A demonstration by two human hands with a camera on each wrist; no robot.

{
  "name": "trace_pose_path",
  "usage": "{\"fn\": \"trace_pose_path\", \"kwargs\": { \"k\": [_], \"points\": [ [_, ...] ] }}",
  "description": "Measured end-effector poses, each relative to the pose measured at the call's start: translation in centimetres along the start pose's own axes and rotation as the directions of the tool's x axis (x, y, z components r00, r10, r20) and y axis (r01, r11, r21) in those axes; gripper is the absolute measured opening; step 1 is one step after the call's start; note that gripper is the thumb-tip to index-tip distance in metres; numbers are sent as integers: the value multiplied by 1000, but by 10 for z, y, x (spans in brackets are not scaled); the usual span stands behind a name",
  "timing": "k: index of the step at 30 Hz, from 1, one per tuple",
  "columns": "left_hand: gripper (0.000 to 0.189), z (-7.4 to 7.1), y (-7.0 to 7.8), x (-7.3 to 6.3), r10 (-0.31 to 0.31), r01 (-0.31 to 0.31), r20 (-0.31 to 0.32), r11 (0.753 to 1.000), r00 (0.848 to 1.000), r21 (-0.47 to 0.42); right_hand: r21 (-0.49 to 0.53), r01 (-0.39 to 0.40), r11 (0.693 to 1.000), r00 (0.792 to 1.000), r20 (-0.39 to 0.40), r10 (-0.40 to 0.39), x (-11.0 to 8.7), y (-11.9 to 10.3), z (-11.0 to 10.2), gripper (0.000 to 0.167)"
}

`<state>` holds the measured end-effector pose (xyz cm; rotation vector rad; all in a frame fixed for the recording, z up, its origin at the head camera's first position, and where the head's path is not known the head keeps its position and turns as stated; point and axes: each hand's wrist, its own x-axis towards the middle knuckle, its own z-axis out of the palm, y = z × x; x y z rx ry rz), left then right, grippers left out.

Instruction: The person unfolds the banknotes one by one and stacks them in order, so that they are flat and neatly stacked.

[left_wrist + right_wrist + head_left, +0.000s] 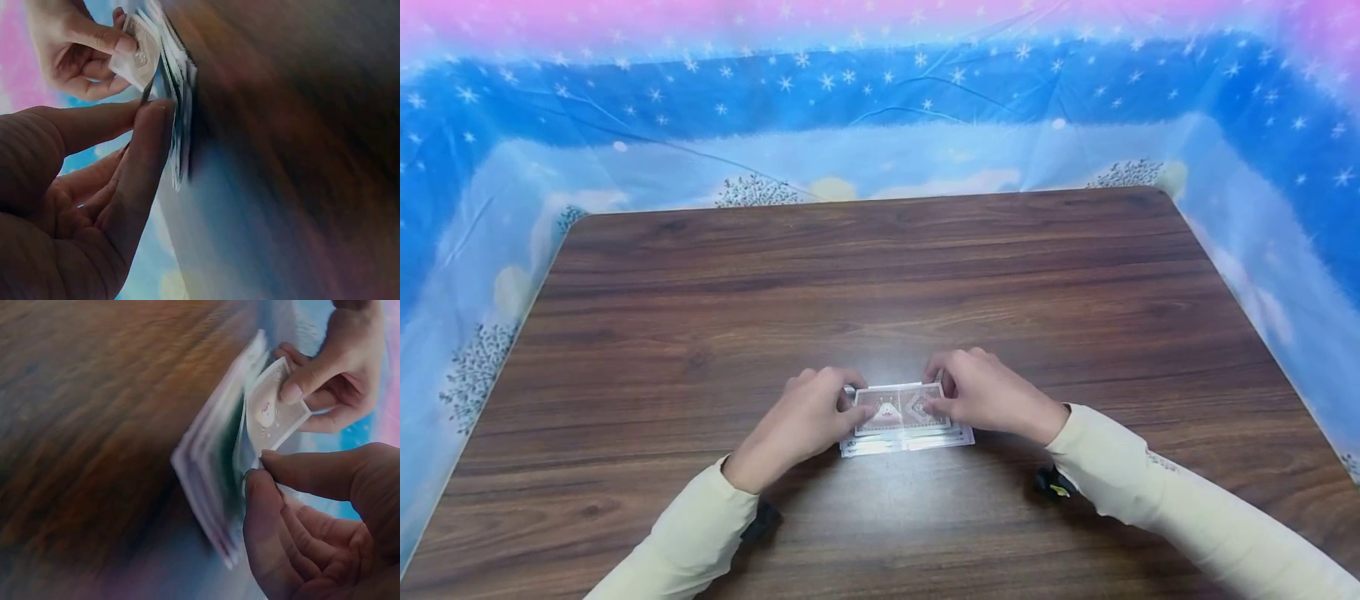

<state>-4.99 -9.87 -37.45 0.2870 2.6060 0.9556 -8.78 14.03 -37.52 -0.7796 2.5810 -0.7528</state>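
Note:
A brownish printed paper slip (pixel 885 422) with a white border, much like a banknote, has a line down its middle. It sits over a stack of similar slips (pixel 936 442) at the near middle of the table. My left hand (pixel 805 417) pinches the slip's left end between thumb and fingers. On the opposite end, my right hand (pixel 992 396) pinches it the same way. In the right wrist view the slip (pixel 275 412) stands bent away from the layered stack (pixel 206 462). The left wrist view shows the stack's edges (pixel 185 94) fanned slightly apart.
The brown wood-grain table (pixel 865 283) has rounded far corners. A blue and pink snowflake-patterned cloth (pixel 880 92) hangs round its far side and both sides. Dark devices show under both wrists, one below the right cuff (pixel 1101 446).

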Motion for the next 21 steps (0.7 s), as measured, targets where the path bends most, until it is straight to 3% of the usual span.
{"fn": "trace_pose_path", "kwargs": {
  "k": [6,10,14,21],
  "points": [
    [28,4,-3,2,3,-1,-16,996,1000,85,-92,-17,996,999,-31,14,-3,2,7,30],
    [28,5,-3,-1,22,-19,-26,995,999,102,-146,67,987,993,-87,-80,-10,4,11,31],
    [26,5,-3,-3,54,-52,-15,994,998,100,-202,170,964,978,-81,-190,-18,6,14,33],
    [32,3,-4,-7,105,-105,-1,990,994,98,-212,182,960,976,-83,-203,-22,7,19,35]
  ]
}}
